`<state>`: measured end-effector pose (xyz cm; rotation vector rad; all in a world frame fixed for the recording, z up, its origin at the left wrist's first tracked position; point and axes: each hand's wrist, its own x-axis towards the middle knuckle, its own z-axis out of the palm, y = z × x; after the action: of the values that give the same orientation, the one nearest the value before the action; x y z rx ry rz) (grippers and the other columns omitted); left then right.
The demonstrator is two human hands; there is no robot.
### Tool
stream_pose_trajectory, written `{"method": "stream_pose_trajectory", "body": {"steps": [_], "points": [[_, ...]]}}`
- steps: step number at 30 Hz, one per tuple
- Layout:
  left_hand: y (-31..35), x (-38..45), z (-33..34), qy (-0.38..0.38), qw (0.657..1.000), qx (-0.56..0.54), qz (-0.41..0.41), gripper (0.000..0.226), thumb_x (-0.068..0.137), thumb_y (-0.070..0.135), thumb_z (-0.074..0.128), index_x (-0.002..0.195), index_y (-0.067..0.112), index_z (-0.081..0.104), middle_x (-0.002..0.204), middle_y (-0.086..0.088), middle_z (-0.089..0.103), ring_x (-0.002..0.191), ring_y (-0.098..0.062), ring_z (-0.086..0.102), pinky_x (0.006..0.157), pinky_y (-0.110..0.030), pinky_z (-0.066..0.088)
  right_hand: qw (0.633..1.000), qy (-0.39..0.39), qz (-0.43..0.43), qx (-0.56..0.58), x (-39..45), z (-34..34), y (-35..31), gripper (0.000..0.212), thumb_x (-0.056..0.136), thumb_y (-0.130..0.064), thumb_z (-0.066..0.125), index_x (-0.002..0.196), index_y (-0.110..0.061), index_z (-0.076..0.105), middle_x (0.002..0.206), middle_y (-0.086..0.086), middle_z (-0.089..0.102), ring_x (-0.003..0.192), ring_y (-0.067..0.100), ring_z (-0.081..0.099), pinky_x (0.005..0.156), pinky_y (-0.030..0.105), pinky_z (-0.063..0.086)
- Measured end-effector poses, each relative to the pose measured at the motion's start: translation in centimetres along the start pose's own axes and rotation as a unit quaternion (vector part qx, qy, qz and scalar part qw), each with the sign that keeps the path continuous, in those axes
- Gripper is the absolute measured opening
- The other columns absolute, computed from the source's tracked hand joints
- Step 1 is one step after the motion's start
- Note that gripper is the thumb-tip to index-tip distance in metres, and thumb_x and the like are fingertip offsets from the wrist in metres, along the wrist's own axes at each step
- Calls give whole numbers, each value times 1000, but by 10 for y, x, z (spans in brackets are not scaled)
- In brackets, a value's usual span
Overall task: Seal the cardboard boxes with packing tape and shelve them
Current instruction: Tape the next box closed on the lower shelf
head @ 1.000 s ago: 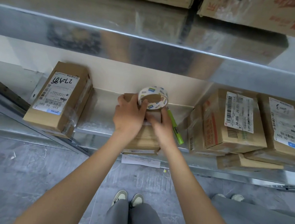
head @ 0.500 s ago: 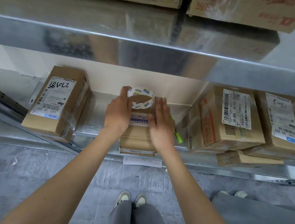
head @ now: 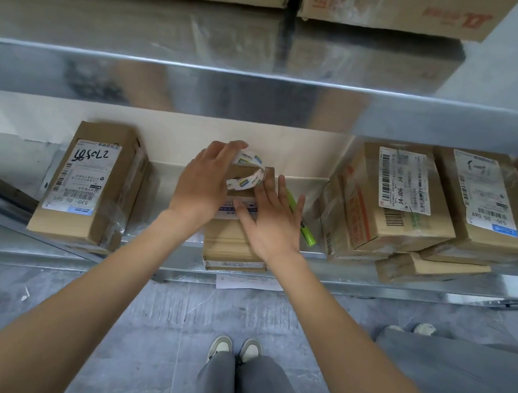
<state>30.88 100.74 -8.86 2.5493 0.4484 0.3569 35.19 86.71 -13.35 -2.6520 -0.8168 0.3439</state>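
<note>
Cardboard mostly hidden here: the small box (head: 236, 244) on the metal shelf (head: 408, 276) sits under both hands, its label half covered and unreadable. My left hand (head: 206, 184) curls around the tape roll (head: 248, 172) on top of it; the roll's print is too small to read. My right hand (head: 272, 221) lies flat, fingers spread, on the box. At 9 o'clock, a labelled box (head: 92, 182) reads "530-05 069". At 3 o'clock, another box (head: 397, 199) shows "J4-J06".
</note>
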Motion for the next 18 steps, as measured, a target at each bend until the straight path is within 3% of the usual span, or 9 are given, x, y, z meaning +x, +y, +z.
{"method": "stream_pose_trajectory", "body": {"steps": [4, 8, 10, 12, 14, 16, 18], "points": [[-12, 1, -13, -22, 997, 78, 9, 63, 81, -14, 46, 133, 20, 47, 114, -12, 56, 103, -35, 55, 81, -44, 45, 1000, -1, 2, 3, 0, 3, 1, 70, 97, -61, 27, 156, -31, 5, 163, -13, -6, 150, 16, -8, 119, 53, -9], [-9, 7, -24, -95, 987, 126, 12, 51, 85, -2, 48, 131, 19, 43, 117, -8, 58, 108, -34, 55, 91, -43, 37, 1000, -4, 2, 2, 1, 2, 2, 69, 97, -62, 25, 156, -32, 5, 163, -12, -8, 150, 18, -7, 119, 53, -9], [5, 14, -35, -152, 979, 132, -29, 37, 94, 30, 49, 129, 20, 43, 121, -5, 58, 113, -30, 54, 95, -43, 35, 1000, -8, 0, -1, 1, 2, 1, 68, 97, -62, 24, 156, -33, 5, 163, -12, -8, 150, 21, -7, 118, 55, -7], [23, 26, -43, -205, 960, 161, -96, 61, 89, 70, 37, 120, 18, 48, 114, -3, 59, 107, -29, 56, 91, -42, 37, 1000, -17, -1, -5, 1, 2, 1, 67, 97, -63, 22, 155, -34, 3, 163, -11, -10, 150, 25, -7, 118, 57, -7], [42, 40, -43, -223, 946, 189, -137, 85, 78, 89, 22, 97, 14, 57, 92, -3, 60, 85, -26, 57, 81, -38, 38, 999, -32, 1, -19, 2, 2, 1, 66, 97, -63, 19, 154, -36, 4, 162, -11, -13, 150, 31, -8, 117, 59, -7], [52, 53, -37, -236, 935, 223, -140, 84, 77, 90, 24, 81, 13, 58, 78, -2, 57, 76, -23, 54, 77, -35, 37, 999, -43, 4, -30, 2, 0, 1, 64, 97, -64, 16, 154, -36, 4, 161, -11, -17, 149, 34, -9, 116, 61, -7], [53, 61, -28, -264, 929, 232, -118, 67, 84, 77, 41, 91, 13, 60, 83, -2, 55, 81, -25, 54, 77, -35, 38, 998, -44, 1, -33, 1, -1, 0, 65, 97, -63, 16, 154, -36, 3, 160, -12, -20, 149, 35, -8, 116, 61, -9]]}}
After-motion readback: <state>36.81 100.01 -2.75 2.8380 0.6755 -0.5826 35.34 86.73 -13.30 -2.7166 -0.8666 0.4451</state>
